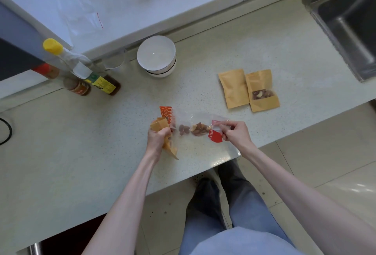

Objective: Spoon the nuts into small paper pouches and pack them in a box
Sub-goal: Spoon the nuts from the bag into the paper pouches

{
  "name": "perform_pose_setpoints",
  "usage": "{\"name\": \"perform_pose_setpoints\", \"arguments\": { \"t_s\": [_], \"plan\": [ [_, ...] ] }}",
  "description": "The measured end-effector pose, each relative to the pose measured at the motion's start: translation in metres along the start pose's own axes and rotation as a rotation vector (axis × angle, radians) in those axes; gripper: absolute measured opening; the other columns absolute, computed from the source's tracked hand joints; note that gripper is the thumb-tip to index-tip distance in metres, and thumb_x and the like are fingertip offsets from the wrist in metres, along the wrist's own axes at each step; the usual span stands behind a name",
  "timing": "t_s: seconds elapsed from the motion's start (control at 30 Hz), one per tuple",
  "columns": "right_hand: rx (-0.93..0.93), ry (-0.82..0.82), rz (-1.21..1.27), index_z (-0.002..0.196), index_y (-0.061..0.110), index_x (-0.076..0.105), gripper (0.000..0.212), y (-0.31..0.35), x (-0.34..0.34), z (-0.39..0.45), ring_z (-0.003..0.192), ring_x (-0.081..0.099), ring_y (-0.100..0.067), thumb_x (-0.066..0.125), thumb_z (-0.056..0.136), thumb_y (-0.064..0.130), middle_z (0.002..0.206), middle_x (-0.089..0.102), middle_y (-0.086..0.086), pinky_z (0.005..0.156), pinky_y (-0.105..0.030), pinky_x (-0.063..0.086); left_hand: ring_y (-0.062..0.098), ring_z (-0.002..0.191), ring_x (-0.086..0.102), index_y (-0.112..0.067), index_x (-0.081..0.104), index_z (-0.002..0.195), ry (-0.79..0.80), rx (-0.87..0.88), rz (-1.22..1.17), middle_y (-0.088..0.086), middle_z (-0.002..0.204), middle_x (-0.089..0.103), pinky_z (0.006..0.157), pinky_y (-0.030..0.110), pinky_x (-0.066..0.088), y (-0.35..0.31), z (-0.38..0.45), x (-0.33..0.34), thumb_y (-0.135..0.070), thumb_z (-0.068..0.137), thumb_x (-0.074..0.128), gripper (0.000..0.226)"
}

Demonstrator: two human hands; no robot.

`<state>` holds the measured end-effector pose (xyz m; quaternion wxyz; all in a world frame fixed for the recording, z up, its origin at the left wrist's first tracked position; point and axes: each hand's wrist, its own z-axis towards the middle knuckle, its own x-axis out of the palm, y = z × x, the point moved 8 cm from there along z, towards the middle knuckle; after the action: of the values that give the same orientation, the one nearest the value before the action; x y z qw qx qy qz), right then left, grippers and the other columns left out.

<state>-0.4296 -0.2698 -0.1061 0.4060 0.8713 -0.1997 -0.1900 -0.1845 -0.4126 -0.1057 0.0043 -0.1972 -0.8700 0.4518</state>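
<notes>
Holding a clear nut packet (198, 127) stretched sideways between my hands, long axis running left to right: my right hand (236, 132) pinches its red end, while my left hand (157, 139) clutches a kraft paper pouch (165, 138) at the packet's orange end. Judged next, tipping the nuts (198, 129) leftward suits the pouch; two more pouches (249, 90) lie well apart on the counter (101, 153), nearer my right.

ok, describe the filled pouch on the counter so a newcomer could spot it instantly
Start at the steel sink at the right end of the counter. Towards the person from it, two kraft pouches lie side by side, flat. The filled pouch is the right one; its clear window shows nuts, while the plain pouch shows only brown paper.
</notes>
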Motion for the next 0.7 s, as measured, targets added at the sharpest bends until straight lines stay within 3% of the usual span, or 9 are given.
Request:
{"name": "perform_pose_setpoints", "arguments": {
  "t_s": [0.27,0.57,0.7],
  "plan": [
    [-0.040,-0.017,0.023,0.093,0.008,0.074,0.016,0.005,-0.023,-0.012,0.048,0.054,-0.009,0.058,0.093,0.004,0.059,0.065,-0.006,0.049,-0.017,0.045,0.016,0.046,0.047,-0.018,0.050,0.063,0.004,0.015,0.021,0.001,0.057,0.050,0.044,0.024,0.043,-0.003,0.000,0.002,0.001,0.081,0.056,0.026],
    [-0.032,-0.091,0.014,0.093,0.007,0.075,0.018,0.004,-0.043,-0.019,0.047,0.051,-0.008,0.057,0.093,0.003,0.059,0.064,-0.007,0.049,-0.016,0.045,0.016,0.045,0.049,-0.016,0.052,0.067,0.022,-0.001,-0.012,0.001,0.056,0.052,0.044,0.023,0.044,-0.003,-0.002,-0.001,0.000,0.080,0.056,0.021],
    [-0.020,-0.111,0.021,0.092,0.008,0.075,0.018,0.002,-0.051,-0.020,0.047,0.051,-0.007,0.057,0.093,0.004,0.060,0.063,-0.007,0.050,-0.018,0.045,0.013,0.043,0.049,-0.017,0.052,0.065,0.014,-0.005,-0.027,-0.004,0.052,0.053,0.043,0.022,0.044,-0.004,-0.003,-0.004,-0.010,0.070,0.059,0.011]
  ]
}}
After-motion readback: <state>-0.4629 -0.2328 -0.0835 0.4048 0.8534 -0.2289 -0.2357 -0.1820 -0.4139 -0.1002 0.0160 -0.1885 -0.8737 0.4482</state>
